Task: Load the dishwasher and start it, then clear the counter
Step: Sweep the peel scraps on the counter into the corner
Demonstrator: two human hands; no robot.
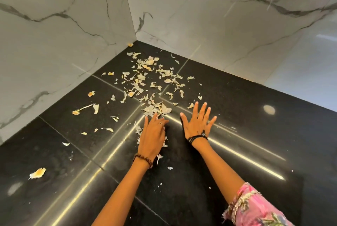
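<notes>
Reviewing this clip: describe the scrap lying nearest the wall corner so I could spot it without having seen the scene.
Start at the corner where the two marble wall panels meet the black countertop. Right at the foot of that corner lies a small yellowish scrap, touching the wall. It sits alone, apart from and beyond the main heap of pale peels, farther from both hands than any other piece.

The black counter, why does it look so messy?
Dry papery peels lie scattered over the black counter, thickest toward the corner. The left hand touches some; the right hand is spread flat beside them.
</notes>
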